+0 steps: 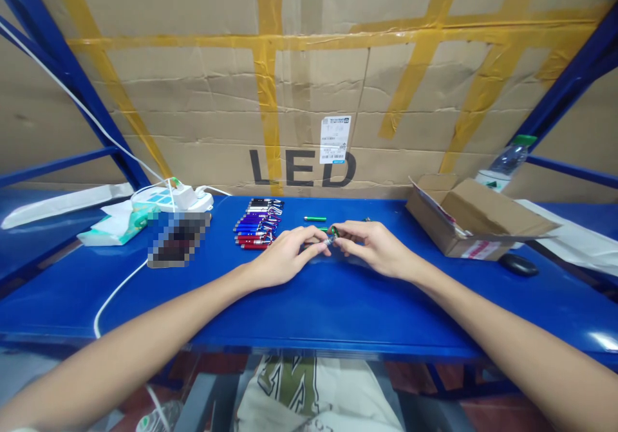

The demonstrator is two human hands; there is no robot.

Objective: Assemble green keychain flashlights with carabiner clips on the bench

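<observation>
A: Hands?
B: Left hand (284,256) and right hand (374,246) meet mid-table (309,303), fingers pinched on one small torch (329,241). Near edge bare.
A: Around?
B: Torch row (258,224) behind left; green torch (315,219) toward the back edge; box (476,216) and mouse (518,264) right; power strip (167,197) back-left.

Large black letters "LED" stand on the cardboard wall (309,97); the white label (335,139) is unreadable.
</observation>
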